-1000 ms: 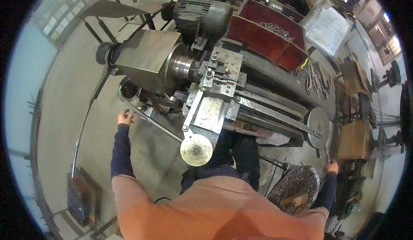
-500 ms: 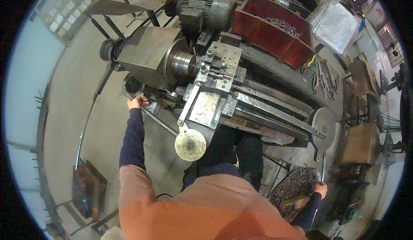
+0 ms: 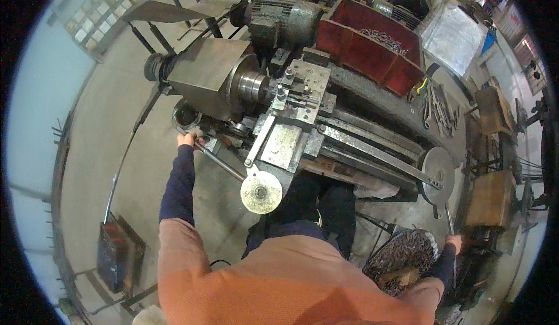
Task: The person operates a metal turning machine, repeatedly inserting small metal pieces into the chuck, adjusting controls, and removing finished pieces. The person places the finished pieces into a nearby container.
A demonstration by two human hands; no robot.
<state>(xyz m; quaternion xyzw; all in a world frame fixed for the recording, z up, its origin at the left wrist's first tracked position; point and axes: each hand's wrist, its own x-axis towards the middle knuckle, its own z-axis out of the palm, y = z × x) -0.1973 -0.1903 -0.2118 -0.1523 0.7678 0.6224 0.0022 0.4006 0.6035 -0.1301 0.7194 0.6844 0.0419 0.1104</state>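
Observation:
My left hand (image 3: 187, 140) is closed around the upper end of a long metal lever bar (image 3: 224, 165), below a round dark-mouthed metal part (image 3: 186, 115). That bar slants down to a pale round disc (image 3: 261, 192) at the front of a small lathe. At the far right, my right hand (image 3: 454, 243) grips a thin metal handle (image 3: 449, 217) that extends from a grey disc (image 3: 437, 176). A shiny cylindrical chuck (image 3: 253, 86) faces the tool slide (image 3: 305, 86). I cannot see any workpiece in it clearly.
Behind the lathe bed stands a red bin (image 3: 372, 63) with small metal parts, beside a dark motor (image 3: 282, 22). Wrenches (image 3: 439, 109) lie to its right. Near my right arm is a container of metal shavings (image 3: 404, 258). A dark box (image 3: 113, 255) stands lower left.
My right hand has swung outward to the right with the handle, and the grey disc has turned with it. My left hand stays on its bar. The whole view has shifted slightly.

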